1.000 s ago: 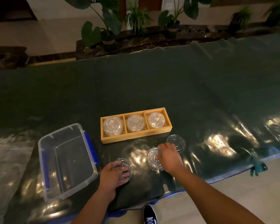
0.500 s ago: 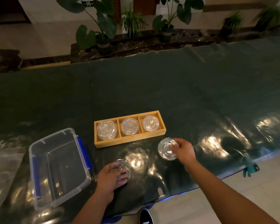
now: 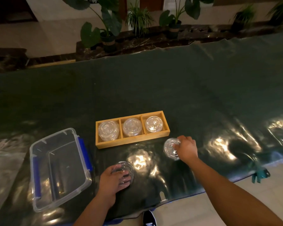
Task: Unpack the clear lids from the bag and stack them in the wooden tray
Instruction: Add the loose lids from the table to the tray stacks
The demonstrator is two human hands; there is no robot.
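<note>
Right hand (image 3: 187,148) grips a clear lid (image 3: 170,148) just below the wooden tray (image 3: 132,142) at frame centre, left hand (image 3: 112,179) clutches another lid stack (image 3: 126,172) lower down.

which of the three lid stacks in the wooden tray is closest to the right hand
The stack of clear plastic lids in the tray's right compartment. It sits just beyond the right hand; the middle stack and left stack lie farther left.
</note>
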